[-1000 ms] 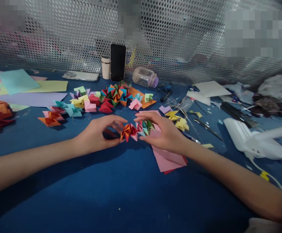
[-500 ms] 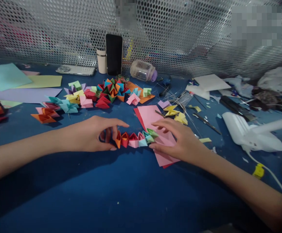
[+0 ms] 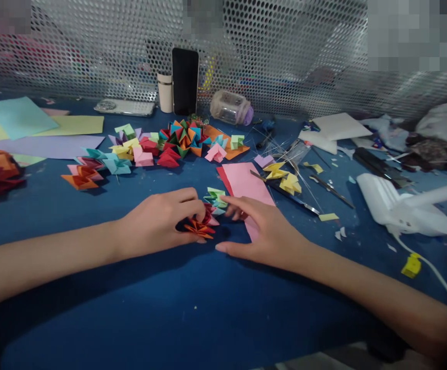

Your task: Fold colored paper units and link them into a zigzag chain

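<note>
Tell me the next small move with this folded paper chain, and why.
Probably bring the right hand in to pinch the green end of the paper chain. The left hand grips only the orange end, and the chain lies bunched between them.

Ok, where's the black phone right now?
In the head view the black phone stands upright against the perforated metal screen at the back of the table, left of centre, between a small white cup and a clear jar.

Matt folded paper chain (image 3: 207,216) on a matt blue tabletop (image 3: 169,308), backed by shiny perforated metal screen (image 3: 304,51).
</note>
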Available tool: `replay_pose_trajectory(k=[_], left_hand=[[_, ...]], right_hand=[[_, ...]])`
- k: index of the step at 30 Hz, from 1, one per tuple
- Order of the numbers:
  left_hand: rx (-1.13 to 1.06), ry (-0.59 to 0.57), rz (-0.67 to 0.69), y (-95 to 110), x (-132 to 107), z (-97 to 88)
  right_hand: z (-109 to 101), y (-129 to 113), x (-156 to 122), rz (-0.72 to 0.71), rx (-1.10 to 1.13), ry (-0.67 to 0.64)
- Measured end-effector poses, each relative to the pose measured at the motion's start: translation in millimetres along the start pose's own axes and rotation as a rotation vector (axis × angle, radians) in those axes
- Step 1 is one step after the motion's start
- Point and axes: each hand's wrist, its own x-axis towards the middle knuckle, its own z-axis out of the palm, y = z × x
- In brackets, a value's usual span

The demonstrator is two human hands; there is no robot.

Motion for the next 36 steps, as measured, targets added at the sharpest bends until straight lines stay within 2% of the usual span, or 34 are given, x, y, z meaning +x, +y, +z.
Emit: replay_pose_trajectory(k=[4, 11, 17, 19, 22, 29, 33, 36], left_hand=[[-0.055, 0.059, -0.004, 0.0, -2.0, 8.4], [-0.095, 0.088, -0.064, -4.1, 2.1, 5.9], [-0.115, 0.138, -0.156, -22.4, 8.2, 2.9], [-0.104, 0.091, -0.143, -24.3, 8.5, 5.6], [-0.128, 0.036, -0.130, -20.0, 7.8, 7.5], [-0.219, 0.159, -0.156, -3.6, 5.5, -0.6], [-0.246, 0.162, -0.218, 5.4, 2.8, -3.0], [-0.290, 0.144, -0.254, 10.3, 1.8, -3.9]], right_hand=[[9.7, -4.4, 8.4, -0.003, 0.032, 0.006], [14.8, 0.3, 18.2, -0.125, -0.061, 0.171], [14.4, 5.3, 19.6, -0.102, 0.066, 0.151], [16.3, 4.1, 20.0, -0.086, 0.092, 0.156], [20.4, 0.5, 19.6, -0.060, 0.142, 0.169], [23.6, -6.8, 16.3, -0.056, 0.231, 0.269], [24.0, -10.7, 14.5, -0.123, 0.195, 0.301], [24.4, -15.5, 13.2, -0.115, 0.215, 0.297]])
